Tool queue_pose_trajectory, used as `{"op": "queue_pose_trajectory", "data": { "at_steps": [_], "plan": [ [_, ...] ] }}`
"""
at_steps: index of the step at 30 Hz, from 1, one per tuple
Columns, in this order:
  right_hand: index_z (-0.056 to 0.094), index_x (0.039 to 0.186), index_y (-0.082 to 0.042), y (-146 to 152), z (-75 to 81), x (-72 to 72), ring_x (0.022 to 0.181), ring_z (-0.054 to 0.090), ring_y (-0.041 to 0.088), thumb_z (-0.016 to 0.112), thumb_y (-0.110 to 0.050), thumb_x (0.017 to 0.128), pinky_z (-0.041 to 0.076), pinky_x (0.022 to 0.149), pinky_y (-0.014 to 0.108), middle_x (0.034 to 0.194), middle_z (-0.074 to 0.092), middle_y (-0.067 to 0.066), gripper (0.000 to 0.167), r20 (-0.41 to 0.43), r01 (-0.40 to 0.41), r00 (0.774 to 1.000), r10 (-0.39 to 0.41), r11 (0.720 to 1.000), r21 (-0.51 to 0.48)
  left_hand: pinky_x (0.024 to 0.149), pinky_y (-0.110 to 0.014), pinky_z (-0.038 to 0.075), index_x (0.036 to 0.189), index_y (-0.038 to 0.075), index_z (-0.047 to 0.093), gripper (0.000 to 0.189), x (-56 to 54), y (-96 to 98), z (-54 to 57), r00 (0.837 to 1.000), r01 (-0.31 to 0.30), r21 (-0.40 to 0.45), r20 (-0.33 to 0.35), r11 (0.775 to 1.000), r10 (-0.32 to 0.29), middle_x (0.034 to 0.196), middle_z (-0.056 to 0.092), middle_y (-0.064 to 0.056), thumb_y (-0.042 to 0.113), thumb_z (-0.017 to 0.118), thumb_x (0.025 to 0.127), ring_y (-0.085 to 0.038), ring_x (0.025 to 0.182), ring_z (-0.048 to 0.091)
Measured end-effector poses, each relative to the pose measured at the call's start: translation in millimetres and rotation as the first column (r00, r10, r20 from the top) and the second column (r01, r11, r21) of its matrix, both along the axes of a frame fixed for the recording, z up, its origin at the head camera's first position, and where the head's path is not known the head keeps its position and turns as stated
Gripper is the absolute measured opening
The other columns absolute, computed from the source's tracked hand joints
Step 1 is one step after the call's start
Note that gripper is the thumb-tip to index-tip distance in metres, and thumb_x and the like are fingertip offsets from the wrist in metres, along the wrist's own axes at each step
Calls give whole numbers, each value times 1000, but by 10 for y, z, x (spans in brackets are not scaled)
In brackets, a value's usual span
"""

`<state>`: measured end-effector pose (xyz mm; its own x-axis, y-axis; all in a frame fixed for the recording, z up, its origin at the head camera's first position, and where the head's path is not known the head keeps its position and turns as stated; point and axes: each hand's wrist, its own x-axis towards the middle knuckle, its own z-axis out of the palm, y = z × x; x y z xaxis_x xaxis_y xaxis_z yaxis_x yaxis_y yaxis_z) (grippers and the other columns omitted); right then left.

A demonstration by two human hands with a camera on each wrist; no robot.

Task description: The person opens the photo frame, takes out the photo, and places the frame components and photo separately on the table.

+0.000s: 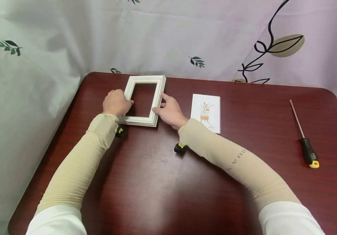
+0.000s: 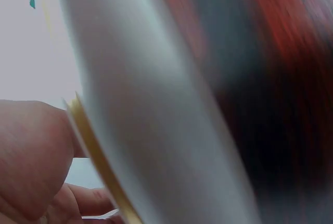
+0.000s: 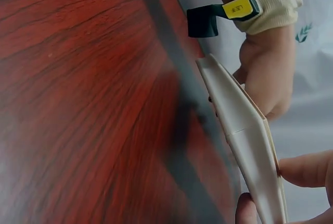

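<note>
A white picture frame (image 1: 146, 79) with a see-through opening is held between both hands at the back left of the table. My left hand (image 1: 117, 102) grips its left side, thumb reaching over the inner edge. On the opposite side, my right hand (image 1: 172, 111) pinches the outer rail between thumb and fingers. The right wrist view has the frame (image 3: 234, 114) edge-on, its rim apart from the tabletop. In the left wrist view the frame (image 2: 140, 94) looms large and blurred, a gold inner edge showing. The left hand's fingertips are hidden beneath the frame.
A white card (image 1: 205, 112) printed with a potted plant lies right of the right hand. Farther right rests a flat-blade screwdriver (image 1: 306, 147) with a black and yellow handle. A patterned curtain (image 1: 162, 39) hangs behind the dark red table (image 1: 144, 182).
</note>
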<state>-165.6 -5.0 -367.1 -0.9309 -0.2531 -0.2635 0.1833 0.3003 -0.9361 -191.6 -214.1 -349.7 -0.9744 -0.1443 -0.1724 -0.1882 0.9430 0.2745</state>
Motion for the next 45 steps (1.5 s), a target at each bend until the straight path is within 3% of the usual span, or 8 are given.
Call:
{"op": "queue_pose_trajectory", "data": {
  "at_steps": [5,12,20,32,37,41,45],
  "plan": [
    [22,160,-4,-176,-10,-10,138,45,24,69,-7,93,45,105,32,162,30,11,82,37,-17,999,17,1000,-17,84,-59,51,103,-9,65,42,-24,-105,-30,999,-26,-46,24,999,27,101,63,-28,32,64,95,-45,100,62],
    [23,160,-8,-340,-32,-27,151,18,25,73,-18,91,24,120,36,164,19,15,86,59,-4,998,-1,997,74,90,-61,48,118,-13,59,50,-67,-169,-80,995,-64,-104,66,993,71,114,57,-32,32,58,98,-51,110,58],
    [25,159,-4,-306,-114,-101,151,17,24,72,-20,92,23,120,32,163,17,19,83,78,-23,997,18,997,67,92,-60,48,129,-16,52,58,-107,-118,-96,991,-37,-164,119,986,57,119,52,-33,33,55,99,-52,112,56],
    [30,157,-1,-253,-104,-152,146,32,21,72,-20,92,31,116,32,160,34,14,79,85,-71,994,67,996,47,91,-59,49,130,-18,49,59,-93,-103,-123,991,-51,-160,116,986,71,119,50,-33,32,55,99,-51,111,56],
    [32,155,-1,-151,-63,-149,142,39,23,69,-21,95,35,114,31,156,42,12,74,74,-81,994,79,996,30,92,-60,48,132,-16,40,62,-97,-104,-119,988,-90,-142,109,986,106,121,50,-33,33,57,98,-52,113,56],
    [38,154,-4,-9,33,-114,134,48,23,68,-23,96,43,107,32,152,45,10,68,22,-95,995,93,993,63,93,-61,47,136,-11,31,66,-98,-90,-105,988,-112,-130,91,985,124,126,48,-34,35,59,97,-51,118,52],
    [47,148,-7,198,158,-68,123,56,20,68,-23,96,48,99,33,145,54,8,59,-53,-118,991,124,988,103,95,-62,45,141,-10,27,73,-87,-6,-75,994,-86,-129,48,988,93,132,42,-35,38,59,97,-50,123,46]
  ]
}}
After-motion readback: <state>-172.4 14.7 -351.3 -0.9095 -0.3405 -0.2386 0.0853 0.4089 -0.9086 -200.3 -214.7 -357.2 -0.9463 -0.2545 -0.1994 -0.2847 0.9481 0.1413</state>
